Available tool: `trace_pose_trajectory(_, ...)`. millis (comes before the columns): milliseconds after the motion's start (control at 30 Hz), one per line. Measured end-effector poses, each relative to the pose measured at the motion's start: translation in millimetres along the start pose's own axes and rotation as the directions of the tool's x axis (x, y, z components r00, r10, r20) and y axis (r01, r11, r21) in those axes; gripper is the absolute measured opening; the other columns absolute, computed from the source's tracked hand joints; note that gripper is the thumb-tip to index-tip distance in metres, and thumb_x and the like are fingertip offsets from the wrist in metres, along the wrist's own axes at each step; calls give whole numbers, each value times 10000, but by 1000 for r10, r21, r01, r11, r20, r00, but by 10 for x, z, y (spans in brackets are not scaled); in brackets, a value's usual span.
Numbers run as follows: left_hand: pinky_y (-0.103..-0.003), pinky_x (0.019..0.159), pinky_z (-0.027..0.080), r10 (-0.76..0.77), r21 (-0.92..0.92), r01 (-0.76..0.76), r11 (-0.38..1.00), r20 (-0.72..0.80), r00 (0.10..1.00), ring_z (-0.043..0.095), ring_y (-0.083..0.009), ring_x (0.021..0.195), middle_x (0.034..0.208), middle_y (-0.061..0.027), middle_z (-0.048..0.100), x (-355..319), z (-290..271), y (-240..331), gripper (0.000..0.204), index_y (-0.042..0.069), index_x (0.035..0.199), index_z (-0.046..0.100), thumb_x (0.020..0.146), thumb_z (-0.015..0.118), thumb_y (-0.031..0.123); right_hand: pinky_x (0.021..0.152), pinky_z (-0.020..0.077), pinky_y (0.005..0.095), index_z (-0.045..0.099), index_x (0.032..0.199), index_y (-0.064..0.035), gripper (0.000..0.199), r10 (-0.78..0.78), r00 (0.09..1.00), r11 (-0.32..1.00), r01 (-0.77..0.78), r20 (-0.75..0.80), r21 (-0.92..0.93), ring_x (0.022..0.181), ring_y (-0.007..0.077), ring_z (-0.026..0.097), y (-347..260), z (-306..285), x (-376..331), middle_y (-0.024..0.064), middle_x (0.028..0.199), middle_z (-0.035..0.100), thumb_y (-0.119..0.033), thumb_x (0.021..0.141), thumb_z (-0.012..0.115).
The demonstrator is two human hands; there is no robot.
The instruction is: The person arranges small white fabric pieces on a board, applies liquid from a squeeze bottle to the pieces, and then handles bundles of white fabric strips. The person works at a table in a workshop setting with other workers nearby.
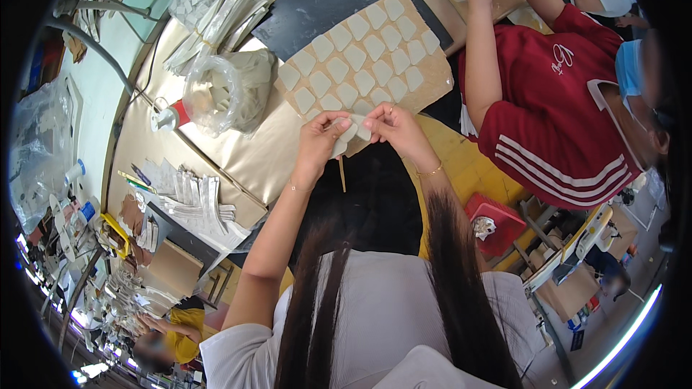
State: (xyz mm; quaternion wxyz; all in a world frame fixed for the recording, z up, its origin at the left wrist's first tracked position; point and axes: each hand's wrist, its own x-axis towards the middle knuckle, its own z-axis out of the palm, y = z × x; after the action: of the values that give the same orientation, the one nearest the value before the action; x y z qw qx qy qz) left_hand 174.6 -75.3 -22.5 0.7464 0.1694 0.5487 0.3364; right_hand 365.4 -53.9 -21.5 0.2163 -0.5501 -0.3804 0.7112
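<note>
Close to my body, over the near edge of a brown cardboard sheet [434, 92], my two hands work together. My left hand [317, 140] pinches small pale grey-green cut pieces [342, 145] between thumb and fingers. Another such piece [358, 128] is gripped at its right side by my right hand [395, 132], its left part meeting the pieces in my left. Exactly how many pieces I hold cannot be made out. On the sheet, several like-shaped flat pieces [355, 55] lie in spaced rows. A narrow brown strip [342, 175] hangs below my hands.
A black mat [317, 11] lies under the sheet's far side. To the left stand a clear plastic bag [252, 94] of pale pieces, bundled strips [223, 25] and a white-and-red spool [167, 119]. On the right, a co-worker in a red shirt [548, 108] handles similar pieces; a red bin [497, 225] sits below.
</note>
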Motion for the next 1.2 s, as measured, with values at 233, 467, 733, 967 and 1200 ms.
trace_pose_trajectory(233, -200, 407, 394, -118, -81, 121, 989, 36, 992, 528, -63, 551, 801, -17, 610, 15, -17, 34, 235, 27, 1069, 583, 932, 582, 219, 573, 469, 225, 614, 860, 15, 216, -250, 649, 968, 157, -718, -195, 596, 87, 590, 371, -916, 395, 37, 698, 623, -196, 876, 653)
trace_pose_trajectory(467, -222, 504, 449, -179, -120, 191, 974, 106, 978, 558, -72, 644, 849, -10, 599, -26, -21, 28, 264, 24, 1139, 555, 940, 560, 198, 554, 473, 237, 624, 824, 4, 259, -178, 673, 962, -36, -718, -272, 562, 106, 598, 335, -1069, 499, 43, 673, 634, -249, 863, 664)
trace_pose_trajectory(733, -232, 558, 482, -55, -167, 78, 983, 139, 989, 583, -88, 722, 889, -22, 618, 15, -61, -21, 406, 18, 1262, 473, 879, 606, 33, 664, 485, 394, 589, 923, -23, 209, -359, 585, 751, -281, -727, -598, 721, 333, 631, 129, -902, 471, 121, 721, 624, -193, 832, 668)
trace_pose_trajectory(967, -207, 653, 449, 207, 7, -207, 978, -5, 978, 563, -70, 761, 845, -24, 617, 107, 6, -70, 499, 30, 1319, 418, 862, 617, -5, 704, 460, 372, 586, 1034, -58, 292, -437, 715, 787, 11, -546, -616, 822, 284, 583, -123, -514, 285, 131, 976, 573, -221, 816, 692)
trace_pose_trajectory(1200, -240, 816, 464, 293, 345, -258, 903, -52, 955, 584, -112, 922, 1036, -79, 609, 488, -381, -161, 448, 3, 1298, 431, 874, 572, -32, 1059, 195, 604, 324, 1422, -153, 598, -370, 596, 524, -499, -712, -690, 1347, 399, 268, 231, -827, 446, 217, 1413, 371, -499, 941, 407)
